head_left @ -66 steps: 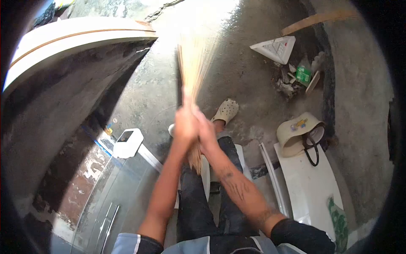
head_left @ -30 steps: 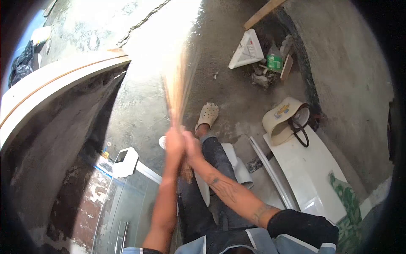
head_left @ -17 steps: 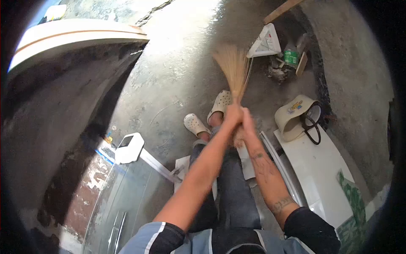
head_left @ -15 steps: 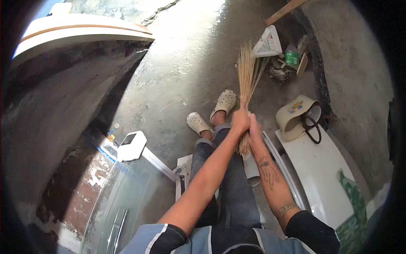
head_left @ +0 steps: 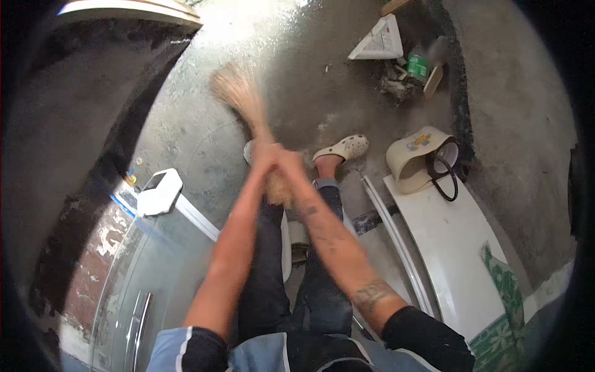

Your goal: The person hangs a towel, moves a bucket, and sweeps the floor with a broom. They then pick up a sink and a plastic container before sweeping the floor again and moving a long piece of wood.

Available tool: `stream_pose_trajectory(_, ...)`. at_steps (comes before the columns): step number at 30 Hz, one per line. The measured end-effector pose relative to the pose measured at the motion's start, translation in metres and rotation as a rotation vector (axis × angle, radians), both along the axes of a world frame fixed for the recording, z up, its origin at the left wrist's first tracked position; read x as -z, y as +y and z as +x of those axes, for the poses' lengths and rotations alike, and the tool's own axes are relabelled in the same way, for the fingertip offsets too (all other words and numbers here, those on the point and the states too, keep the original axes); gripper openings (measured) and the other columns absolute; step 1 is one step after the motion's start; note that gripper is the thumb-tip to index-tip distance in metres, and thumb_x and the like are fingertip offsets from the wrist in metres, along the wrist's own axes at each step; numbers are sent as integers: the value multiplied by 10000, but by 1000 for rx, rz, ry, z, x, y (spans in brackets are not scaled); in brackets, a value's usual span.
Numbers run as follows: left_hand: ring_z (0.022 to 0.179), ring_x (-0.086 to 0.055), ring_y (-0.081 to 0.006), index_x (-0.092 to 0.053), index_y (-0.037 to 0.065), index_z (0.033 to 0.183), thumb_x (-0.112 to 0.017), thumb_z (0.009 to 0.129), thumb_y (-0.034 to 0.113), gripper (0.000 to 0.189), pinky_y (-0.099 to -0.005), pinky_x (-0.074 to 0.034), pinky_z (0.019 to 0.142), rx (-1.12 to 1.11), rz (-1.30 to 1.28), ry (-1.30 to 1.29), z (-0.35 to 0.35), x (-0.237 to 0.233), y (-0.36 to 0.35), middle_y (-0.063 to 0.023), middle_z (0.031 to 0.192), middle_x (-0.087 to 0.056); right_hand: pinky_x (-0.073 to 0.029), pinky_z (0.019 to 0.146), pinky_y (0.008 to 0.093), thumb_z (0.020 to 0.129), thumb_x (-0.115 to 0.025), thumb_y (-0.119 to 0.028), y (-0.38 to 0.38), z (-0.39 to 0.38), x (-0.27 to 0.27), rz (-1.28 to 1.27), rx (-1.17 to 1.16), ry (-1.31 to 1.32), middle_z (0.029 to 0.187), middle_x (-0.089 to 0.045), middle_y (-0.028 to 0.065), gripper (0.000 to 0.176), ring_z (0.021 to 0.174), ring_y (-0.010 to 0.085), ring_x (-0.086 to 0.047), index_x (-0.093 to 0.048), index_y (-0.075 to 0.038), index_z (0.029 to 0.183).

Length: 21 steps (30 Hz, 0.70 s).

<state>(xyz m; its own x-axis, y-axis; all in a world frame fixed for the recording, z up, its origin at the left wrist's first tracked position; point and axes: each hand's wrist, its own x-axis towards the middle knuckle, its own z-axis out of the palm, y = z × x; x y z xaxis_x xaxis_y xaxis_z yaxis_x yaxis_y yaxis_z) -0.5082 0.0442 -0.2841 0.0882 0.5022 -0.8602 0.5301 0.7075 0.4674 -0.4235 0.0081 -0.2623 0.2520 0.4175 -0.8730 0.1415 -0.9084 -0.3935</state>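
Note:
A stick broom (head_left: pixel 243 96), a bundle of thin straw-coloured sticks, is blurred by motion over the grey concrete floor. Its bristles fan out toward the upper left, and its butt end sticks out below my hands, between my legs. My left hand (head_left: pixel 264 155) wraps around the bound part of the bundle. Pressed against it, my right hand (head_left: pixel 287 162) grips the same part; its fingers are partly hidden. One cream clog (head_left: pixel 342 149) shows on my right foot. The other clog (head_left: pixel 248 152) is mostly hidden behind my left hand.
Swept-up debris with a green-labelled bottle (head_left: pixel 418 67) and a white triangular container (head_left: pixel 379 40) lie at the upper right. A cream cap-like visor (head_left: pixel 421 158) sits on a white panel (head_left: pixel 455 248). At left are a glass panel (head_left: pixel 170 254) and a white scale-like device (head_left: pixel 160 192).
Both hands have swung the broom from the right over to the left, and its bristles now point up-left. My feet have moved apart. The camera view has shifted somewhat.

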Motion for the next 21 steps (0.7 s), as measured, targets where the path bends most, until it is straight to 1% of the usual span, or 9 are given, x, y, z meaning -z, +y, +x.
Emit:
stream_pose_trajectory(3, 959, -592, -422, -268, -2, 1363, -646, 727, 282, 793, -450, -471, 823, 313, 4, -1, 146, -32, -9, -297, 1009, -601, -488, 733, 361, 784, -634, -431, -30, 131, -45, -103, 659, 48, 957, -641, 159, 575, 818, 235, -612, -612, 102, 999)
stream_pose_trajectory(4, 969, -583, -433, -181, 12, 1404, -637, 726, 254, 853, -457, -459, 844, 340, 89, -97, 183, -13, -34, -322, 1012, -586, -485, 730, 339, 807, -621, -411, -54, 171, -28, -173, 628, -62, 942, -625, 161, 572, 815, 202, -599, -596, 131, 992)
stream_pose_trajectory(7, 918, -590, -454, -90, 31, 1432, -622, 738, 227, 895, -481, -461, 817, 275, 229, -156, 243, -64, -42, -328, 926, -600, -481, 700, 314, 831, -602, -376, -38, 209, -115, 85, 780, 17, 944, -629, 144, 524, 810, 185, -601, -604, 128, 972)
stream_pose_trajectory(12, 909, -584, -467, -94, 69, 1438, -588, 771, 199, 840, -494, -464, 797, 197, 182, -70, 201, -144, -48, -320, 931, -602, -470, 672, 317, 851, -607, -398, -79, 190, -126, 19, 641, 100, 869, -644, 77, 473, 772, 130, -559, -653, 68, 925)
stream_pose_trajectory(13, 1134, -500, -416, -138, 129, 1448, -538, 842, 191, 728, -418, -389, 945, 126, 68, -16, 184, -167, -40, -283, 1272, -466, -465, 674, 324, 861, -595, -400, -48, 174, -172, -75, 570, 135, 872, -646, 70, 450, 764, 129, -560, -670, 39, 926)
stream_pose_trajectory(15, 1119, -515, -412, -126, 46, 1437, -550, 807, 174, 770, -403, -398, 942, 135, 259, 86, 146, -154, -48, -310, 1230, -488, -467, 699, 316, 861, -585, -407, -55, 139, -149, 4, 502, 226, 824, -659, 98, 488, 785, 126, -576, -658, 74, 892)
stream_pose_trajectory(17, 908, -610, -358, -62, 41, 1445, -569, 787, 108, 833, -429, -461, 806, 20, 71, 272, 127, -136, -49, -261, 1087, -578, -473, 696, 319, 847, -590, -397, -61, 124, -106, -16, 340, 275, 818, -672, 126, 485, 775, 140, -599, -645, 83, 890)
stream_pose_trajectory(18, 827, -612, -313, -352, 9, 1353, -567, 796, 169, 618, -407, -473, 746, -62, 154, 373, 134, -125, -52, -215, 975, -622, -477, 688, 324, 839, -595, -385, -62, 121, -81, -41, 254, 280, 826, -679, 138, 474, 762, 150, -611, -639, 84, 895)
stream_pose_trajectory(21, 743, -592, -255, -569, 8, 918, -530, 815, 252, 268, -382, -460, 649, 315, 54, 31, 177, -26, -80, -155, 826, -638, -480, 674, 312, 854, -602, -288, -175, 194, 117, 724, -202, 265, 929, -678, 90, 318, 790, 108, -580, -670, 13, 931)
